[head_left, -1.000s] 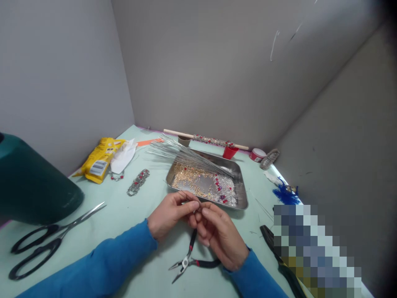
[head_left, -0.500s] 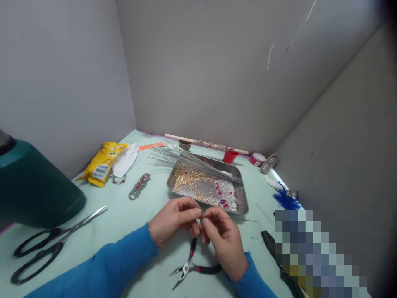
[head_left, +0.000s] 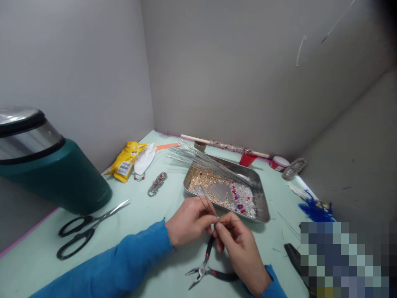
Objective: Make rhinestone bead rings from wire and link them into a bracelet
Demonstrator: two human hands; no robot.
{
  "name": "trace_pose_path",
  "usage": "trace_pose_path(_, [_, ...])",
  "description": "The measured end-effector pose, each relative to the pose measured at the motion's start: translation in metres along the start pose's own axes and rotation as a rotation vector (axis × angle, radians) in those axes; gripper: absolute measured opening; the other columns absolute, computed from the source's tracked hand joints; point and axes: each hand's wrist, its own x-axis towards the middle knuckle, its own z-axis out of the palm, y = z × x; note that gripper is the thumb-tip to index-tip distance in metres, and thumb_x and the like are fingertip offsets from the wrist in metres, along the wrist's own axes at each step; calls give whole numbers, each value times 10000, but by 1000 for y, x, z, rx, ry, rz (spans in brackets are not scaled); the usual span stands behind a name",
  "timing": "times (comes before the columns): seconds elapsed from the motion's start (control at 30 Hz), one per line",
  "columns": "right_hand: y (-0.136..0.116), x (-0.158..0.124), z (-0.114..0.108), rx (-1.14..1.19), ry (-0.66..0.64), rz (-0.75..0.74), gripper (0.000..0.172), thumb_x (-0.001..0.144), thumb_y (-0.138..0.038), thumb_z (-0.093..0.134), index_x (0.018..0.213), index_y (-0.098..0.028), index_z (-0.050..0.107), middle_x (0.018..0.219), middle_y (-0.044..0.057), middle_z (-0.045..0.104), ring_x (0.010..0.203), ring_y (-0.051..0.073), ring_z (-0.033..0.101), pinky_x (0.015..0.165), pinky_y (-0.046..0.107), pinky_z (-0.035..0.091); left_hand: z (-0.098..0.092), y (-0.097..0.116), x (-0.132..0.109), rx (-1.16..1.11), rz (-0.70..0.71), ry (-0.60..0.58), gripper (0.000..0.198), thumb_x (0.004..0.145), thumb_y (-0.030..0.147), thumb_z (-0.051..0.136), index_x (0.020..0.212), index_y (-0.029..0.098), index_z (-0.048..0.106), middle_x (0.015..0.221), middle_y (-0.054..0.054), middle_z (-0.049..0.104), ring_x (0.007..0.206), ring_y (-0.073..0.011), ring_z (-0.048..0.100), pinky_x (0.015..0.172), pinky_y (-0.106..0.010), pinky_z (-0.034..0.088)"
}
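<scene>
The left hand (head_left: pixel 192 221) and right hand (head_left: pixel 243 250) meet fingertip to fingertip, both pinching thin wires (head_left: pixel 204 194); two ends rise above the left fingers. One pair of pliers (head_left: pixel 202 271) lies below, jaws parted, handles partly hidden by the hands. Beyond, one metal tray (head_left: pixel 261 198) contains countless gold beads (head_left: pixel 201 181), clear beads (head_left: pixel 246 198) and some red ones, plus a wire bundle (head_left: pixel 211 159) overhanging its rim. Leftward: one pair of scissors (head_left: pixel 98 221), one flask (head_left: pixel 83 174). Behind, two cups, red (head_left: pixel 247 160) and brown (head_left: pixel 200 145), stand beneath one bead-wrapped rod (head_left: pixel 229 147).
</scene>
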Motion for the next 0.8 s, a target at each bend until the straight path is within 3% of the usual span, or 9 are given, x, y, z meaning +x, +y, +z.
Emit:
trace_pose_path(0.3, [-6,4,-1,102,58,35,201,852,-352,532,757,-176,514,608,-38,548,463,63,467,481,196,380,3,-7,5,-275,-266,15,208,743,322,601,748,141,499,523,-9,598,485,-134,586,513,-248,447])
trace_pose_path(0.6, [-5,8,-1,275,70,55,173,856,-331,519,804,-166,530,593,-45,543,406,53,450,418,191,354,4,-11,6,-466,-354,12,289,719,363,660,764,121,508,636,-43,644,534,-125,608,567,-267,480])
trace_pose_path(0.8, [-1,8,-2,288,75,77,208,819,-362,569,770,-168,513,618,-40,547,413,56,456,400,187,348,5,-10,4,-461,-356,10,249,747,324,636,776,114,504,678,-48,651,532,-115,607,550,-254,474])
